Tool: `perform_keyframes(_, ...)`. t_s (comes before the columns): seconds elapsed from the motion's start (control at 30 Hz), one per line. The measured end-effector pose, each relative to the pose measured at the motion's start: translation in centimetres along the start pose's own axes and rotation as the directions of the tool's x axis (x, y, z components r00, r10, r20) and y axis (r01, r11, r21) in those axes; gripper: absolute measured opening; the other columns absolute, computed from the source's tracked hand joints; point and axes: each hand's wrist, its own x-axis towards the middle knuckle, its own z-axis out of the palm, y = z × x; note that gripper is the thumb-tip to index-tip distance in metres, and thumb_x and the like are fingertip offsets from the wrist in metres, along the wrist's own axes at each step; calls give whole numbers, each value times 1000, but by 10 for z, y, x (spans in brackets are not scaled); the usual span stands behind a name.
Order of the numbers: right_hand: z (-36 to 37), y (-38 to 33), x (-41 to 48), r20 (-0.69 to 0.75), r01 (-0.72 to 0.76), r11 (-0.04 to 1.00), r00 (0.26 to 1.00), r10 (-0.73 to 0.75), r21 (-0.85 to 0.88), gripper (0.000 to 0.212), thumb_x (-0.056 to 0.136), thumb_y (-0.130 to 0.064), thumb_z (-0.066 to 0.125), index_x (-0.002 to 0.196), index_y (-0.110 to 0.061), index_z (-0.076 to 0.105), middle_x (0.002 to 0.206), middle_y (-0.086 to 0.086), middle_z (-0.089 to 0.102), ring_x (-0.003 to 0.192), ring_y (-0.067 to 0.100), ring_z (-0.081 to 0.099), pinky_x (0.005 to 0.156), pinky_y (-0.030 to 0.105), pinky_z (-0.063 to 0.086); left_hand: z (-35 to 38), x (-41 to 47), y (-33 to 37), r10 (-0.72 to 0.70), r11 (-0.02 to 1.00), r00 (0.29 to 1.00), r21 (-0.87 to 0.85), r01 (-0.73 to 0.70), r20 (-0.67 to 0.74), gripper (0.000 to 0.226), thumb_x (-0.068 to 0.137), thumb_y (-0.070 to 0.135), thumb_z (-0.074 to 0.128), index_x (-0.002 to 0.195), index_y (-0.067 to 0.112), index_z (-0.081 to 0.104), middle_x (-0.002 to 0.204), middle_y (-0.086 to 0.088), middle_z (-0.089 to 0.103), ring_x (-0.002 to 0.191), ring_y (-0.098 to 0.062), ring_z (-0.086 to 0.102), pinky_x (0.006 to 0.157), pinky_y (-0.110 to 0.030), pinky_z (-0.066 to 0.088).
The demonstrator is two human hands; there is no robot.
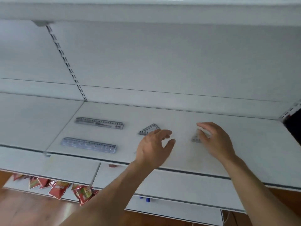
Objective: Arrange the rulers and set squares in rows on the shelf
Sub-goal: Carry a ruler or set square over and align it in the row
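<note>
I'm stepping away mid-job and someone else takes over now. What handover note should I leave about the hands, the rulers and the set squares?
Left hand: open, holds nothing, hovers just in front of the middle set square, a clear plastic triangle lying flat.
Right hand: fingers curled on the right set square, also clear plastic, apparently pinching it; blur hides detail.
Done: the clear plastic rear ruler and front ruler lie flat, one behind the other, at the left of the white shelf.
Left: line both set squares up with those two rows.
</note>
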Motion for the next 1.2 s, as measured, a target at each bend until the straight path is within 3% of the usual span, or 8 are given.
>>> perform_keyframes(0.17, 63, -116, 16, 108, 151, 988, 982, -153, 28, 26, 91, -23, 59, 114, -16, 67, 120, 0, 64, 111, 19, 58, 93, 25, 39, -101, -49, -83, -98, 986, 991, 125, 109, -87, 28, 89, 47, 56, 112, 35, 64, 100, 18, 64, 93, -3, 59, 78, -20, 45)
perform_keyframes(0.3, 129, -231, 13, 202, 268, 958, 937, -283, 99, 26, 90, -22, 60, 114, -17, 68, 118, 0, 65, 109, 19, 59, 91, 25, 41, -193, -108, -167, -245, 931, 950, 224, 287, -195, 28, 89, 49, 54, 112, 37, 63, 101, 20, 63, 90, -3, 60, 73, -19, 41)
perform_keyframes(0.5, 228, -411, -15, 367, 431, 865, 784, -500, 256, 30, 90, -29, 59, 119, -22, 64, 120, -3, 61, 110, 15, 56, 93, 27, 42, -312, -210, -276, -461, 768, 816, 305, 563, -348, 35, 89, 54, 49, 117, 37, 60, 108, 20, 64, 100, -7, 60, 76, -24, 45)
perform_keyframes(0.67, 284, -523, -46, 436, 503, 796, 666, -606, 337, 31, 91, -34, 56, 120, -26, 62, 123, -8, 60, 109, 10, 56, 92, 26, 42, -381, -277, -331, -580, 655, 675, 232, 719, -456, 38, 87, 55, 51, 119, 36, 61, 112, 18, 63, 100, -8, 58, 77, -25, 45)
perform_keyframes(0.83, 330, -592, -55, 461, 535, 749, 590, -663, 391, 31, 90, -35, 58, 120, -26, 63, 122, -8, 61, 106, 9, 57, 84, 22, 41, -422, -300, -375, -618, 624, 605, 155, 766, -501, 34, 88, 53, 51, 116, 37, 62, 109, 17, 63, 95, -8, 57, 74, -24, 43)
perform_keyframes(0.97, 377, -632, -50, 483, 507, 750, 574, -661, 424, 31, 91, -34, 58, 120, -26, 63, 123, -6, 61, 105, 9, 57, 81, 20, 39, -443, -296, -420, -647, 617, 578, 105, 780, -497, 35, 88, 54, 51, 116, 37, 61, 107, 18, 61, 91, -6, 55, 73, -23, 42)
perform_keyframes(1.1, 437, -683, -38, 503, 481, 740, 542, -673, 471, 31, 92, -34, 58, 122, -26, 62, 125, -6, 60, 107, 9, 57, 82, 19, 40, -473, -274, -482, -657, 620, 584, 98, 778, -477, 34, 89, 54, 50, 116, 37, 62, 107, 18, 63, 91, -5, 57, 73, -22, 47)
perform_keyframes(1.2, 481, -727, -12, 477, 472, 736, 562, -676, 486, 30, 91, -33, 58, 120, -25, 63, 122, -7, 62, 101, 5, 55, 78, 14, 39, -510, -247, -534, -657, 624, 594, 106, 774, -464, 35, 90, 51, 52, 119, 35, 61, 110, 15, 64, 95, -7, 60, 80, -26, 52)
